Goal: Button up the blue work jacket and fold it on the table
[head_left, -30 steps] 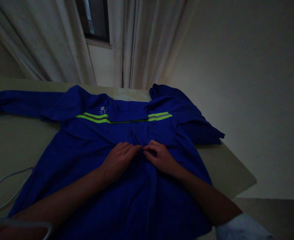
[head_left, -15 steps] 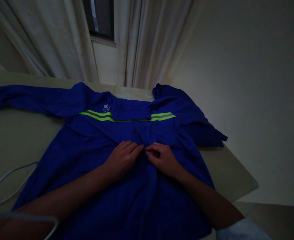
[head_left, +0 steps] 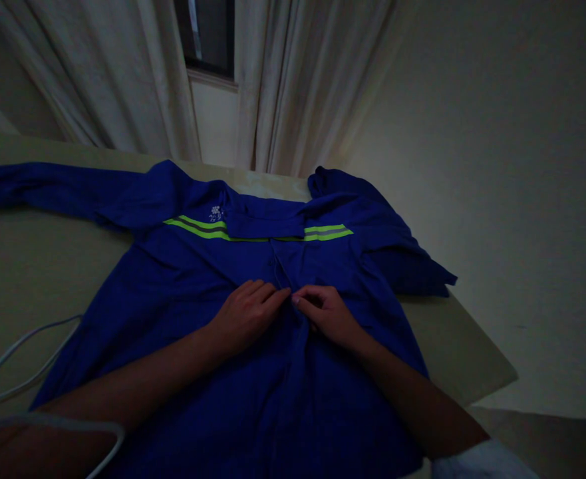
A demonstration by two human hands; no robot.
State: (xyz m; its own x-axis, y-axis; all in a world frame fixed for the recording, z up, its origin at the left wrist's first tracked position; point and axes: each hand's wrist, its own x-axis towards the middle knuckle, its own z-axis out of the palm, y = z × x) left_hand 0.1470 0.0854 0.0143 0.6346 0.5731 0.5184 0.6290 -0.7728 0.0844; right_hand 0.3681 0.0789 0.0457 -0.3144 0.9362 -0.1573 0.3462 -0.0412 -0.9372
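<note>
A blue work jacket (head_left: 183,313) with yellow-green and grey chest stripes lies spread front side up, its collar at the far end. One sleeve stretches out to the left; the other is bunched at the right. My left hand (head_left: 250,313) and my right hand (head_left: 327,313) meet at the middle of the front opening, below the collar. Both pinch the edge of the placket (head_left: 297,346), fingertips almost touching. Whether a button sits between the fingers is hidden by them and by the dim light.
The jacket rests on a pale table (head_left: 18,273), whose right corner (head_left: 492,369) sticks out past it. A white cable (head_left: 38,379) loops at the lower left, partly in front of my left forearm. Curtains (head_left: 133,73) and a wall (head_left: 497,166) stand behind.
My right thumb and fingers have closed closer together at the placket. My left hand has hardly moved on the cloth. The whole view has shifted slightly.
</note>
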